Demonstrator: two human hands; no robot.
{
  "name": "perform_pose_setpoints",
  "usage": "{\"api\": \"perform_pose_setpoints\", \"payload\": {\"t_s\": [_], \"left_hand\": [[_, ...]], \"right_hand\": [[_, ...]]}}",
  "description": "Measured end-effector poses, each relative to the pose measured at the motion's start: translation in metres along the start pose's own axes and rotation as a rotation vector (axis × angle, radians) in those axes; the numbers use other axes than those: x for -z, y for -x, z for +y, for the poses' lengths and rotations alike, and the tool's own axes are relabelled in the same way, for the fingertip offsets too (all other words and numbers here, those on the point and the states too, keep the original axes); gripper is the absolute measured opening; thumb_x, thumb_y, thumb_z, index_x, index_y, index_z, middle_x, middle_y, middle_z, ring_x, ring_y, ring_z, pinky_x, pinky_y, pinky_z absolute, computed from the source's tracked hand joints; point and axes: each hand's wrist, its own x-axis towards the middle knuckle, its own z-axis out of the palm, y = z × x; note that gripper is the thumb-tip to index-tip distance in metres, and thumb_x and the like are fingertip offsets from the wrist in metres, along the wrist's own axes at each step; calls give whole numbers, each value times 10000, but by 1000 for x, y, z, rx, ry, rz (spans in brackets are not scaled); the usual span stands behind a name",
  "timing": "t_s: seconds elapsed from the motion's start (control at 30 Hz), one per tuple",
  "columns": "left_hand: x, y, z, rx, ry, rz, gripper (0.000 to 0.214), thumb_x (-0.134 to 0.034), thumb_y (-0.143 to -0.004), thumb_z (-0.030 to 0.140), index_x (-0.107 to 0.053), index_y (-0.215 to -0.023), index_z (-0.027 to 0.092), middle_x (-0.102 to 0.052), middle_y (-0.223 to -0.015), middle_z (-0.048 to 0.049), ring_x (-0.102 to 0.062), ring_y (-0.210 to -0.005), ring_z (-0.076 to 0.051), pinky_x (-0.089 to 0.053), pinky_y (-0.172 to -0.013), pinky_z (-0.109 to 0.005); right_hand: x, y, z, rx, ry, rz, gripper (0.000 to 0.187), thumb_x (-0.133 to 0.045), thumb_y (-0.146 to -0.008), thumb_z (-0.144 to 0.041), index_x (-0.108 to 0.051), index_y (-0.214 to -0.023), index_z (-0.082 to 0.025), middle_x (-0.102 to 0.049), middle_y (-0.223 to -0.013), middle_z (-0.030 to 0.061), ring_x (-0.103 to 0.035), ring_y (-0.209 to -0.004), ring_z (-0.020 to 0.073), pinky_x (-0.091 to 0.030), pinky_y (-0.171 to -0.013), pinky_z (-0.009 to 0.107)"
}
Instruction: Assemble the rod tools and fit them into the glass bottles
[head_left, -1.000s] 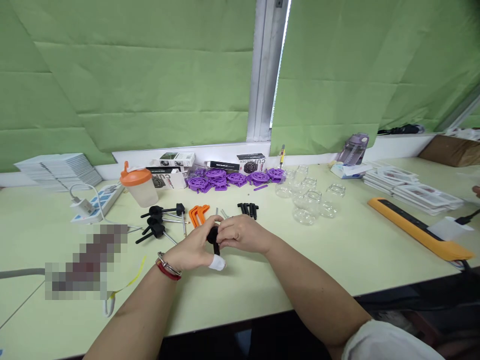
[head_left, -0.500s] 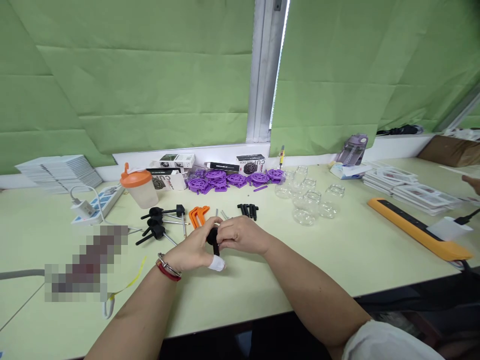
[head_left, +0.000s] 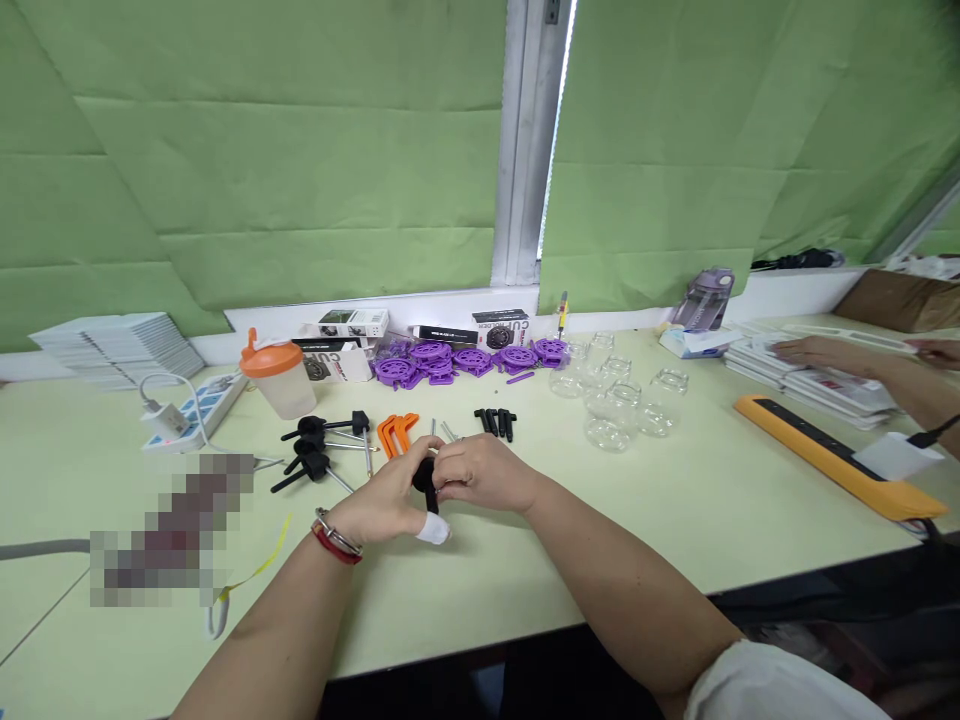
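At the centre of the frame, the left hand (head_left: 382,498) and the right hand (head_left: 480,472) meet just above the pale desk (head_left: 675,500), both grasping a small black part (head_left: 427,480) between their fingertips, with orange clips (head_left: 396,430) and black pegs (head_left: 496,420) lying just behind.

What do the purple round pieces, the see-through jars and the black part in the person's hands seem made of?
The purple round pieces: probably moulded plastic, matt, one even bright colour. The see-through jars: glass or clear hard plastic, glossy; the table shows through. The black part: likely matt plastic, though mostly hidden between the left hand and right hand.
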Motion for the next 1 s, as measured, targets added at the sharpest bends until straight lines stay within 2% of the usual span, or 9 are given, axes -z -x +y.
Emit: {"api": "perform_pose_setpoints", "payload": {"t_s": [0.2,0.53,0.8,0.93,1.0], "left_hand": [[0,0,-3,13,-22,27,784,-743,-555,283,-383,-1248,221,-537,-1017,-23,-541,-943,-236,-463,-825,-359],[0,0,-1,5,0,0,760,-731,-566,283,-381,-1237,221,-535,-989,-16,-542,-924,-232,-466,-799,-350],[1,0,-2,18,-1,4,757,-744,-563,282,-377,-1221,206,-517,-992,-19,-522,-937,-225,-459,-819,-347],[1,-1,-2,19,3,-13,742,-737,-567,286,-380,-1211,199,-510,-979,-20,-513,-927,-226,-454,-811,-342],[1,-1,-2,5,22,-17,729,-737,-568,280,-387,-1203,203,-507,-986,-16,-505,-925,-219,-448,-814,-334]], "right_hand": [[0,0,-1,-2,-25,-4,69,-634,-817,-268,-679,-784,-227,-690,-840,-16,-612,-762,110,-375,-611,207],[-2,0,-1,-32,-37,23,87,-684,-759,-232,-647,-687,-202,-666,-731,-24,-579,-671,106,-351,-572,209],[-3,0,-1,-1,-28,52,98,-666,-785,-259,-666,-703,-206,-681,-754,-24,-597,-685,102,-367,-580,201],[-5,0,-1,-12,-23,63,112,-692,-755,-245,-652,-661,-199,-679,-722,-26,-591,-647,105,-357,-551,206],[-5,-1,-1,-26,-23,67,64,-709,-738,-243,-664,-715,-204,-686,-755,-21,-601,-670,113,-362,-556,208]]}}
